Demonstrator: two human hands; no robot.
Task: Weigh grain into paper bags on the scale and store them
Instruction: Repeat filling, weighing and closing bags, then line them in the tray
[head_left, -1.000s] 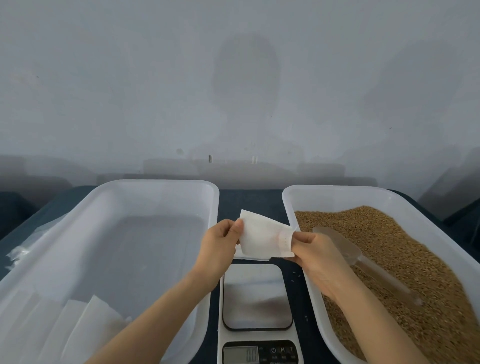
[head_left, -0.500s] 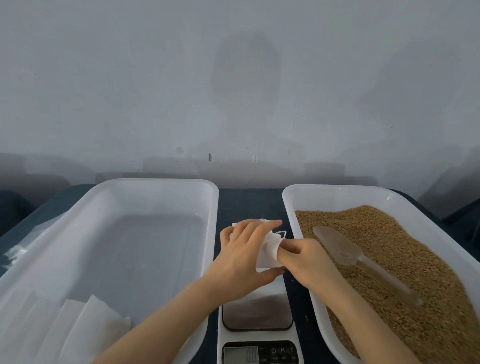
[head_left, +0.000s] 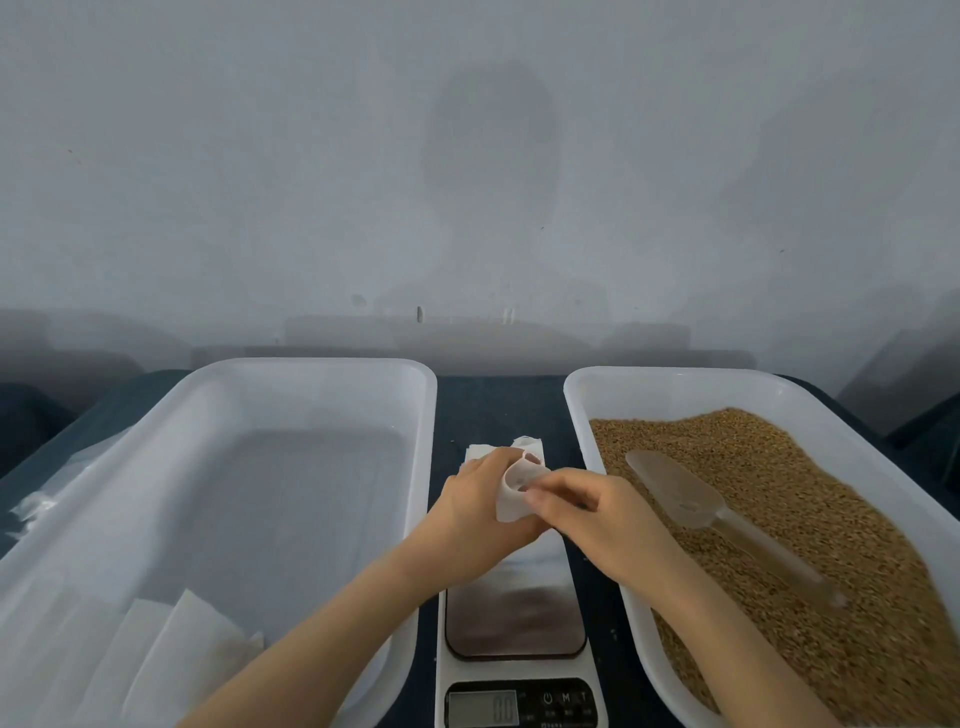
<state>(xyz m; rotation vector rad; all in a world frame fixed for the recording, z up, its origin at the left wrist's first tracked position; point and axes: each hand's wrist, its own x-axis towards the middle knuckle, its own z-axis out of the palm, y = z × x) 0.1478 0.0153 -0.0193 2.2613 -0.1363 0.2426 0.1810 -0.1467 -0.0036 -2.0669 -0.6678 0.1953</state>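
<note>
Here the left hand (head_left: 470, 512) and right hand (head_left: 602, 519) clasp the paper bag (head_left: 511, 499), half-hiding the scale (head_left: 514, 618).

Around the scale (head_left: 514, 618): left tub (head_left: 425, 441) wall at 9 o'clock, grain tub (head_left: 579, 441) wall at 3; left hand (head_left: 467, 519), right hand (head_left: 608, 525) and paper bag (head_left: 511, 493) block 12; platter toward 6 lies open
</note>
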